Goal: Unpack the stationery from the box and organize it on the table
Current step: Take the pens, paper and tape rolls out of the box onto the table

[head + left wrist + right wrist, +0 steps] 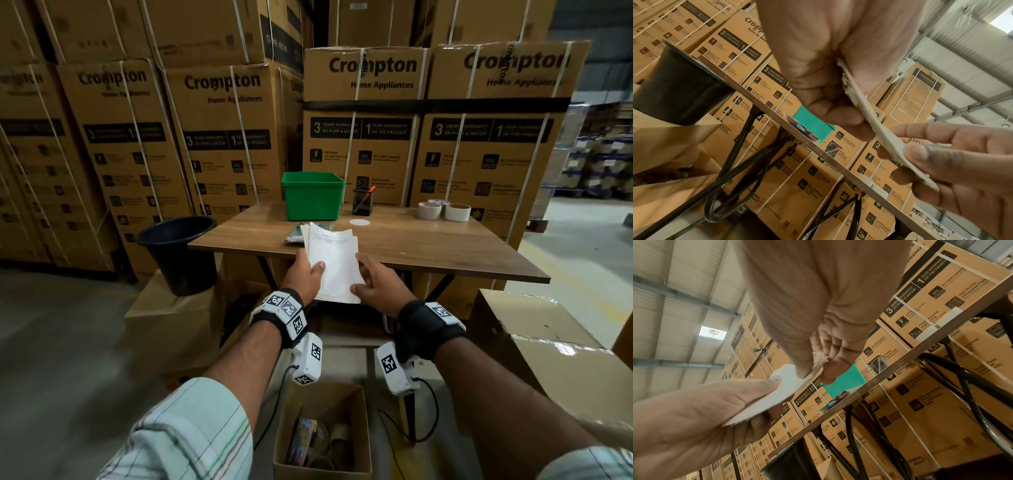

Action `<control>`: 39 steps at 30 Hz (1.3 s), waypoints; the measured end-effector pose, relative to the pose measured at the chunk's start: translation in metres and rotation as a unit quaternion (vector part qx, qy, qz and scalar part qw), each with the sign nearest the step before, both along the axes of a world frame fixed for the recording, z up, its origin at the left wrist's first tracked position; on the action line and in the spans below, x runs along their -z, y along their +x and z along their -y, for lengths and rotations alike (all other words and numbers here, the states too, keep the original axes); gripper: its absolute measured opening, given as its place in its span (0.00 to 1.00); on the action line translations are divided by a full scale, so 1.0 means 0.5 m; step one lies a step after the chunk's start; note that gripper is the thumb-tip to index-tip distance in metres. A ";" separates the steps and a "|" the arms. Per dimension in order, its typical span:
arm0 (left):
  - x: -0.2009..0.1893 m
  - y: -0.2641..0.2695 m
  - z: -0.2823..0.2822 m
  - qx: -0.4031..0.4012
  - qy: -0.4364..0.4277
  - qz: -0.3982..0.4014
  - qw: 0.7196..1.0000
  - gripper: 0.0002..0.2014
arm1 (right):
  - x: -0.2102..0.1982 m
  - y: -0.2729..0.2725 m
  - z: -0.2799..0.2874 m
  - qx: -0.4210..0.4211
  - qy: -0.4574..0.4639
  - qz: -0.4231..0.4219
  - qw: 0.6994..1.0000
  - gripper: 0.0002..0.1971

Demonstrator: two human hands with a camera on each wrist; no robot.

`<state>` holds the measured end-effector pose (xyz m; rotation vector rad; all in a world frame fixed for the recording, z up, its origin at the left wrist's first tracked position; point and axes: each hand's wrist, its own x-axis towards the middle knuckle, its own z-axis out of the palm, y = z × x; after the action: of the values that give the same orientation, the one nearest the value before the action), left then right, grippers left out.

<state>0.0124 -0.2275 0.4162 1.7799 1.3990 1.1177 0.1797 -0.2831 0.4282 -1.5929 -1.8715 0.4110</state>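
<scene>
A stack of white paper sheets [334, 263] is held in the air over the near edge of the wooden table [428, 246]. My left hand [306, 274] grips its left side, thumb on top. My right hand [375, 286] pinches its lower right corner. From the left wrist view the paper stack [875, 123] shows edge-on between both hands; from the right wrist view the paper stack [777, 391] is clamped under both thumbs. Below me, an open cardboard box [323, 431] on the floor holds tape rolls and a colourful packet.
On the table stand a green bin [313, 195], a black mesh pen holder [363, 201] with a pen, several tape rolls [443, 209], a white disc [359, 222] and a plastic packet [296, 234]. A black bucket [180, 253] sits at the left; stacked cartons surround the table.
</scene>
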 end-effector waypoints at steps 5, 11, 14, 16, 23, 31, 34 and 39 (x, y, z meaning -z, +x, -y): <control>0.017 0.005 -0.016 0.033 -0.018 0.000 0.999 0.19 | 0.006 0.014 -0.026 0.019 0.016 0.042 0.999 0.29; 0.017 0.024 -0.036 -0.006 -0.014 0.030 0.999 0.19 | 0.023 0.007 -0.025 -0.018 0.000 0.092 0.996 0.44; 0.020 0.033 -0.043 0.014 -0.025 0.032 0.999 0.22 | 0.034 0.014 -0.033 -0.002 0.024 0.099 0.995 0.40; 0.020 0.037 -0.050 0.025 -0.036 0.031 0.999 0.24 | 0.036 0.021 -0.039 0.009 0.038 0.098 0.994 0.36; 0.002 0.078 -0.085 0.028 -0.062 0.069 0.995 0.23 | 0.048 0.045 -0.058 0.048 0.113 0.257 0.959 0.38; -0.007 0.136 -0.156 0.083 -0.049 0.056 0.994 0.24 | 0.030 0.090 -0.120 0.062 0.160 0.373 0.912 0.22; -0.004 0.145 -0.188 0.084 0.035 0.006 0.996 0.31 | 0.029 0.103 -0.159 0.074 0.147 0.358 0.919 0.22; 0.022 0.156 -0.236 0.052 0.127 -0.207 0.969 0.20 | 0.041 0.131 -0.259 0.095 0.112 0.340 0.929 0.17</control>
<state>0.0904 -0.1094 0.4054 2.3475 1.4179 0.9385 0.2453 -0.1536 0.4077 -1.8742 -2.1125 -0.4946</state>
